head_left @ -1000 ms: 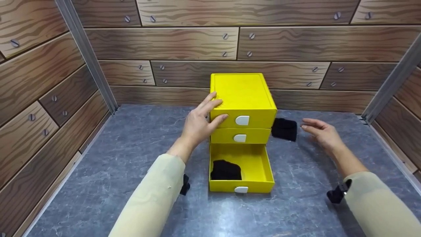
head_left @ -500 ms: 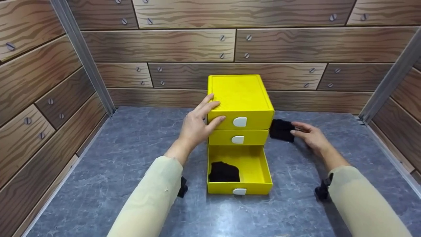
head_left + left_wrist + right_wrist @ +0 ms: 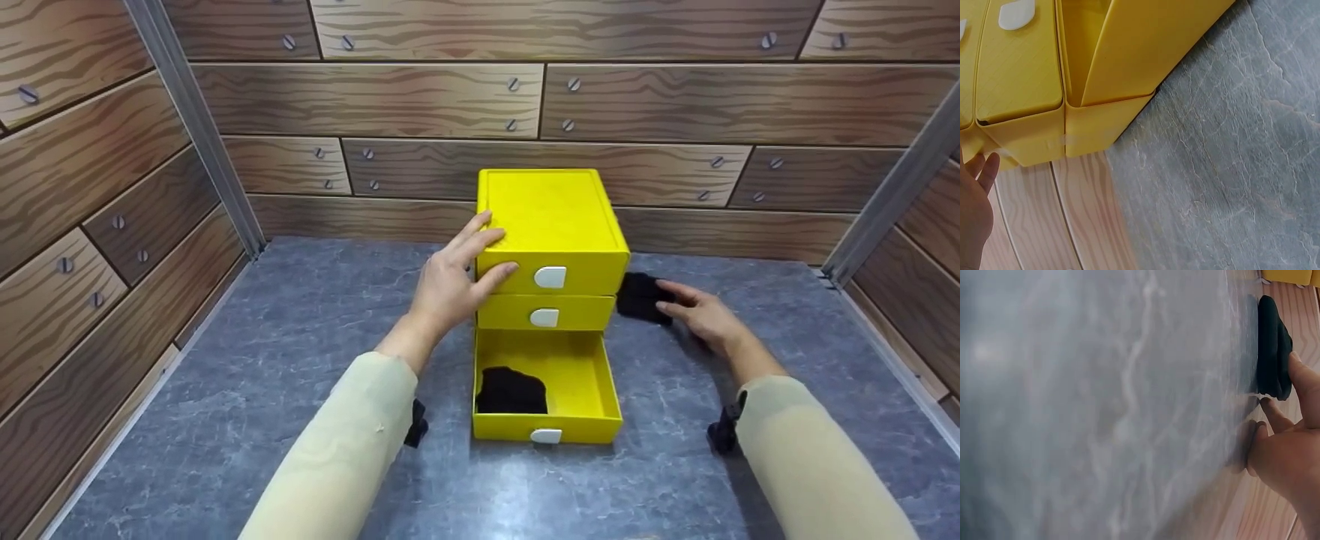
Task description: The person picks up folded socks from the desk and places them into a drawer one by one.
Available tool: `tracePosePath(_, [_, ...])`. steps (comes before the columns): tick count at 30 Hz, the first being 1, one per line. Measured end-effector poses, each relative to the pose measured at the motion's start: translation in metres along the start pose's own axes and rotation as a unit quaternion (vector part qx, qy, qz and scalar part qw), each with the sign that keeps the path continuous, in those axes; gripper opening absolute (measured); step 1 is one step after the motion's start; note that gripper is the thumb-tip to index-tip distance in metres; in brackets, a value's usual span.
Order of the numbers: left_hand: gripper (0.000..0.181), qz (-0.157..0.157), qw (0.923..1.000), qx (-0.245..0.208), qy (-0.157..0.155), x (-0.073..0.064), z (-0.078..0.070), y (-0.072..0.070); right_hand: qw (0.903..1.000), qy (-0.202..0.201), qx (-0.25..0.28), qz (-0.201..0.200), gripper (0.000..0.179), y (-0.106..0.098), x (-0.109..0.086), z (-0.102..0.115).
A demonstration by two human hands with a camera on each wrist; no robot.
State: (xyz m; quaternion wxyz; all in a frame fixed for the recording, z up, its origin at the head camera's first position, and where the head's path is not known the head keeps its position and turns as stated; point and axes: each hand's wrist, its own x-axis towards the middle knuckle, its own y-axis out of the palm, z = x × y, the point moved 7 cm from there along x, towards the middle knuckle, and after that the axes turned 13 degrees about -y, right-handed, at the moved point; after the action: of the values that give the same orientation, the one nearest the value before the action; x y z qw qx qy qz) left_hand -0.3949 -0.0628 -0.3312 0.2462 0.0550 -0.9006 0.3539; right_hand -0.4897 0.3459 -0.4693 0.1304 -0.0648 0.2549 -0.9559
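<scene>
A yellow drawer cabinet with white tabs stands mid-table in the head view. Its bottom drawer is pulled out and bears a piece of black cloth at the left. My left hand rests on the cabinet's upper left corner, fingertips on top and thumb on the front of the top drawer. Right of the cabinet lies a folded black cloth on the table. My right hand touches its right edge. In the right wrist view the thumb meets the folded cloth, with another fingertip near its lower edge.
A grey marbled tabletop spreads around the cabinet. Wood-patterned walls enclose the back and sides, with metal posts in the corners. Black wrist devices hang below the sleeves.
My right hand has moved left and come to touch the folded cloth. The left hand stays on the cabinet, and the drawer has not moved.
</scene>
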Motion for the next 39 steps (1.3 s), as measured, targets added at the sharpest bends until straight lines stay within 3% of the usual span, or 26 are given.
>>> tracePosePath(22, [0.055,-0.005,1.0000,0.004,0.000,0.0000,0.0000,-0.0018,0.9979,0.018,-0.053,-0.032,0.064,0.0075,-0.0016,0.0006])
tracePosePath(39, [0.056,0.000,1.0000,-0.001,0.003,-0.0010,-0.0005,0.0004,0.9990,0.004,-0.025,-0.037,0.058,0.0036,-0.0099,-0.0023])
